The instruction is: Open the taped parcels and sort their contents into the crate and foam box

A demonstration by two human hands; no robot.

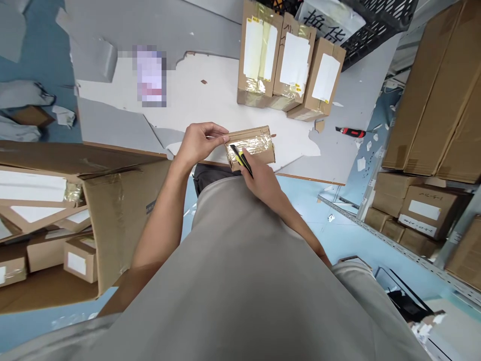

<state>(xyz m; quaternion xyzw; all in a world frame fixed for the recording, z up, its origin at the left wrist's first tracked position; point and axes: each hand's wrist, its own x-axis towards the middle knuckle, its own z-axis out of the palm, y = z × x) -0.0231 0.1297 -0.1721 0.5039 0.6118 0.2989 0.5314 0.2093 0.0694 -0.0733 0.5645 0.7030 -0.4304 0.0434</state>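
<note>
A small cardboard box (259, 141) wrapped in shiny clear tape lies at the table's near edge, close to my body. My left hand (200, 143) grips its upper left corner between thumb and fingers. In my right hand (263, 176) is a yellow and black box cutter (240, 157), its dark tip angled up and left over the taped face. Whether the tip touches the tape cannot be made out. The lower right part of the box is partly behind my right hand.
Three taped boxes (293, 65) with white labels stand at the table's back, beside a black crate (376, 25). A red and black tool (351, 132) lies to the right. An open carton (112, 220) holding boxes is at left; shelved cartons (424, 95) stand at right.
</note>
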